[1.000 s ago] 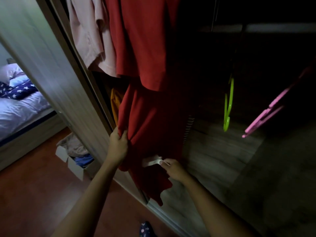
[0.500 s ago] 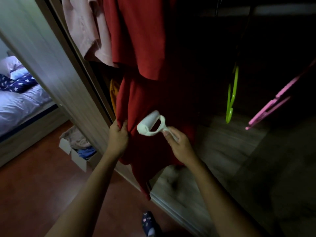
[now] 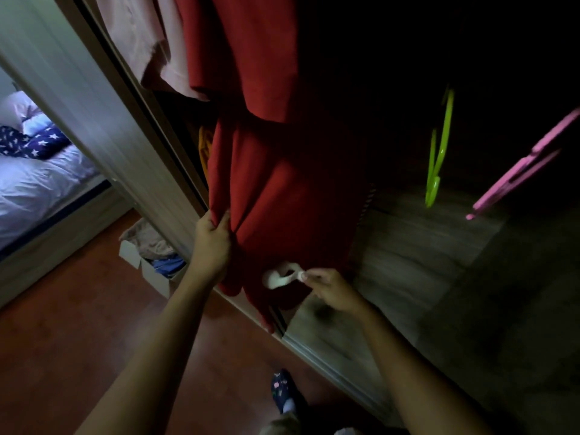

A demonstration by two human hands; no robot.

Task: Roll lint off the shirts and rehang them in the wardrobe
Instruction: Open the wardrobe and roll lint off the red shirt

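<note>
A long red shirt hangs in the open wardrobe, its lower part bunched. My left hand pinches its left edge and holds the cloth taut. My right hand grips the handle of a white lint roller, whose head lies against the shirt near the hem. A pale pink shirt hangs to the left of the red one. The hanging rail is out of sight above.
An empty green hanger and a pink hanger hang in the dark right half of the wardrobe. A cardboard box of clothes sits on the wooden floor by the sliding door. A bed lies far left.
The lint roller was up at mid-shirt half a second ago and has come down to the hem. My left hand kept its grip on the shirt's edge.
</note>
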